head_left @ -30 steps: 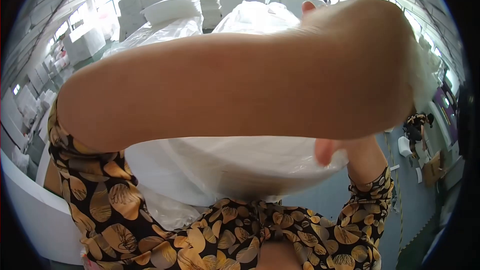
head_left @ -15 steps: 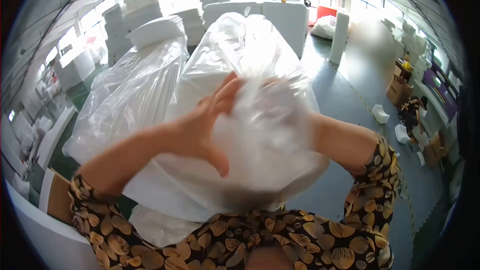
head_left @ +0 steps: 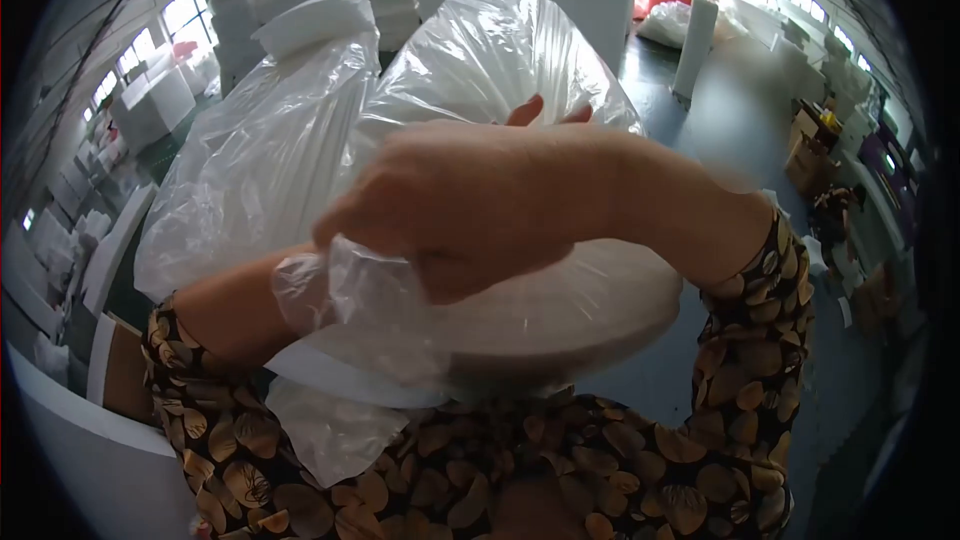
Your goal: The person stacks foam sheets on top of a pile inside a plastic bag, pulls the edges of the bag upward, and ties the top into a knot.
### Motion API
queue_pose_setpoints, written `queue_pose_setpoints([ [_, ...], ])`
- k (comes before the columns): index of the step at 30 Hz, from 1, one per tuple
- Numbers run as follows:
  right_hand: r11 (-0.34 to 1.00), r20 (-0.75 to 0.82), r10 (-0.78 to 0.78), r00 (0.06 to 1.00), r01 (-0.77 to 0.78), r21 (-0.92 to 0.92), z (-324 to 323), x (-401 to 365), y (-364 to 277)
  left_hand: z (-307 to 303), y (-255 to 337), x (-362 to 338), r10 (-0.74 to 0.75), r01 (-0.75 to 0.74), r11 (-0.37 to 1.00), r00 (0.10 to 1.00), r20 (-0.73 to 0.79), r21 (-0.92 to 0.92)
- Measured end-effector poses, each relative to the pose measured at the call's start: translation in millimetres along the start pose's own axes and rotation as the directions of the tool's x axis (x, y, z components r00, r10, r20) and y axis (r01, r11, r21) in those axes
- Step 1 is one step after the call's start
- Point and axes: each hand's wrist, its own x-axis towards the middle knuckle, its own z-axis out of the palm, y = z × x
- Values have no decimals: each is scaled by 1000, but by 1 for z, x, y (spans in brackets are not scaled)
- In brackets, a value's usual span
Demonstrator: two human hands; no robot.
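Note:
My right hand [head_left: 410, 195] reaches across in front of my left arm, its fingers curled closed on a gathered end of clear plastic bag. The loose plastic [head_left: 370, 280] hangs below that fist and over my left forearm. Mostly hidden behind my right wrist is my left hand [head_left: 525, 112]; two of its fingertips poke up, apart and stretched out, while its palm cannot be seen. Under both hands lies a large clear plastic bag [head_left: 490, 50], bulging around a pale, bulky load with a rounded near edge.
Another filled clear bag [head_left: 250, 160] lies at the left. Stacked white blocks [head_left: 290, 0] and a white panel [head_left: 580, 15] stand behind. A blurred person [head_left: 745, 110] is at the right, near cardboard boxes [head_left: 810, 160]. A pale surface [head_left: 90, 470] borders the lower left.
My right hand has swung left across my left arm, drawing the gathered plastic with it. My left hand has gone from full view to behind my right wrist.

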Motion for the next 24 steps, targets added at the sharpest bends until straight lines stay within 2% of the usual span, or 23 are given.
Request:
queue_pose_setpoints([
  [2,995,7,90,996,-90,36,0,-3,-1,-1,-3,11,8,-8,1000,1000,10,-27],
  [5,997,-265,-53,963,34,-76,-5,-14,22,-5,-7,25,17,-17,999,1000,20,-36],
  [6,998,-270,-33,962,16,-65,-8,-18,35,-6,-8,31,25,-24,999,999,29,-40],
  [7,991,-371,-123,920,94,-96,-12,-23,51,-9,-12,34,21,-18,998,999,42,-53],
  [8,976,-464,-213,860,168,-137,-14,-27,62,-15,-15,35,95,-96,995,995,40,25],
  [9,979,-426,-74,902,-16,-203,-16,-36,58,-15,-20,37,172,-176,979,984,40,106],
  [10,943,-394,74,916,-192,-271,-22,-47,57,-17,-21,38,169,-172,980,985,42,96],
  [11,923,-264,-19,964,119,367,-35,-81,87,-18,-19,39,78,-82,988,996,30,133],
  [12,890,-541,169,824,108,443,-1,-85,91,-18,-20,40,-11,8,986,1000,16,169],
  [13,875,-504,374,779,-115,471,-4,-97,70,-16,-26,42,-26,29,982,1000,-18,189],
  [14,908,-637,329,697,-49,416,18,-100,77,-12,-31,44,-40,41,984,999,-9,174],
  [15,869,-606,489,628,-288,403,22,-112,71,-10,-33,44,-96,101,974,995,-32,204],
  [16,771,-576,629,522,-512,379,21,-121,59,-6,-32,40,-151,159,959,987,-53,234],
  [18,674,-567,725,390,-568,472,33,-124,46,1,-36,34,-149,158,959,987,-56,234],
  [19,670,-600,711,366,-612,421,33,-122,31,2,-33,31,-165,189,944,980,-110,272],
  [20,661,-652,717,246,-538,524,42,-121,7,3,-32,29,-178,221,924,971,-161,311],
  [21,697,-639,708,300,-440,566,40,-125,9,2,-34,27,-154,197,910,978,-142,365],
  [22,758,-782,600,167,-431,489,62,-134,-9,1,-39,26,-173,206,912,977,-124,354],
  [24,802,-864,444,238,-535,265,68,-171,-18,-3,-41,31,-50,136,894,977,-206,426],
])
